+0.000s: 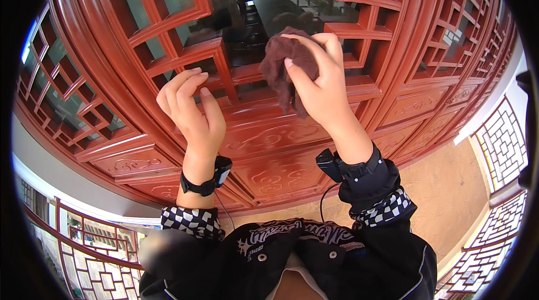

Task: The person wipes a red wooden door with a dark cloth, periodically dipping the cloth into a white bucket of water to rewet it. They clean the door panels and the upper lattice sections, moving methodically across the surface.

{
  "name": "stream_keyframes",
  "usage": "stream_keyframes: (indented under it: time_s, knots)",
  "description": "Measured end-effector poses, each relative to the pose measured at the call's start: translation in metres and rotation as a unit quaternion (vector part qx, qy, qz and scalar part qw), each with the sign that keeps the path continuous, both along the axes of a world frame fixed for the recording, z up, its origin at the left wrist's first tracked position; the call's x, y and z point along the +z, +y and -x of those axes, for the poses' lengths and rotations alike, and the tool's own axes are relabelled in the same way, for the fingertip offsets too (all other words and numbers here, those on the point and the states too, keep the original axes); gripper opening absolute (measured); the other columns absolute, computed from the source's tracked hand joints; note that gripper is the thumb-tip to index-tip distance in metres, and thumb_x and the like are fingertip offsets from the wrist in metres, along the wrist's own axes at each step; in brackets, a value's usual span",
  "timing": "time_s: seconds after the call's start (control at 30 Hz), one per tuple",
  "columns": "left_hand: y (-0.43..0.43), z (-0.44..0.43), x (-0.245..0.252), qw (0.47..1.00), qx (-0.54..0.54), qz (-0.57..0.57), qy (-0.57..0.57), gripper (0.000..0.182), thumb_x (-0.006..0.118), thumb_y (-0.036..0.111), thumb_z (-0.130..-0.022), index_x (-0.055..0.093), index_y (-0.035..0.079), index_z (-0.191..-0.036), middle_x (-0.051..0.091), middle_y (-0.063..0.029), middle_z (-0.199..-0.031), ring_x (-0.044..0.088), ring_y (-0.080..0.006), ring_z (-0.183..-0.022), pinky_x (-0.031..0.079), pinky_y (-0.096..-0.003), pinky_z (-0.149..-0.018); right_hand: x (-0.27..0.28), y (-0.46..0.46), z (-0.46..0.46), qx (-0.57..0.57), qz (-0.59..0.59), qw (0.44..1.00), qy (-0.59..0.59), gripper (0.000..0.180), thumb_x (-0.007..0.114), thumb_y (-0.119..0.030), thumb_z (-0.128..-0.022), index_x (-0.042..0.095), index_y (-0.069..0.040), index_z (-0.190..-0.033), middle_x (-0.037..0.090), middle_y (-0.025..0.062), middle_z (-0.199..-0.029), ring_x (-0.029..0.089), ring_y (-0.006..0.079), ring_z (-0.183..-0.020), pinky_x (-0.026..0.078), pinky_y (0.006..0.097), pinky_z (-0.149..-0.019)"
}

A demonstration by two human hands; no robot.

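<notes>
A bunched dark brown cloth (290,57) is gripped in my right hand (322,76), in front of the lower part of a glass pane (252,17). Whether the cloth touches the glass is hard to tell. My left hand (189,108) holds nothing; its fingers are bent and apart, close to the red wooden lattice (223,68) left of the cloth. Below both hands lies a carved red wooden door panel (273,137). Each wrist wears a black strap with a small device, and a thin cable hangs from each.
More red latticed panels curve away to the left (80,89) and right (454,38). A tan floor (442,199) shows at lower right, bordered by a lattice railing (503,144). Another railing (105,277) stands at lower left. Through the glass a long dark table (273,1) is visible.
</notes>
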State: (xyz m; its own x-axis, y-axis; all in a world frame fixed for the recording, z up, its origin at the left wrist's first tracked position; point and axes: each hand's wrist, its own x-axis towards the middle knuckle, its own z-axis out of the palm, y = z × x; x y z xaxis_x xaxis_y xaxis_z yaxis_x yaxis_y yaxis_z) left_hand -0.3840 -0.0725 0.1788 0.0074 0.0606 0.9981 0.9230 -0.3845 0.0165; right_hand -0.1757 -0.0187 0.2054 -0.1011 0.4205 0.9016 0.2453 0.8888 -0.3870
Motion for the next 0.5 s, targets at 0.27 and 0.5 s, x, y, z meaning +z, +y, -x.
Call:
stream_keyframes:
  time_s: [0.27, 0.5]
  knots:
    - [-0.011, 0.037, -0.019, 0.994, -0.027, 0.035, -0.101, 0.042, 0.056, -0.009, -0.083, 0.053, 0.000, -0.123, 0.053, -0.0177, -0.126, 0.049, -0.0326, -0.118, 0.038, -0.0400, -0.104, -0.023, -0.024, 0.041, -0.104, -0.162, 0.981, -0.018, 0.066, 0.081, -0.005, -0.064, 0.066, -0.015, -0.128, 0.050, 0.0124, -0.114, 0.053, 0.0322, -0.100, 0.049, 0.0393, -0.080]
    - [-0.039, 0.063, -0.028, 0.988, -0.040, 0.083, -0.123, 0.033, 0.056, -0.010, -0.083, 0.058, 0.001, -0.114, 0.061, -0.0158, -0.114, 0.054, -0.0328, -0.108, 0.041, -0.0407, -0.096, -0.040, -0.043, 0.109, -0.075, -0.232, 0.969, -0.038, 0.058, 0.080, -0.013, -0.066, 0.068, -0.012, -0.123, 0.055, 0.0089, -0.105, 0.059, 0.0270, -0.083, 0.052, 0.0359, -0.066]
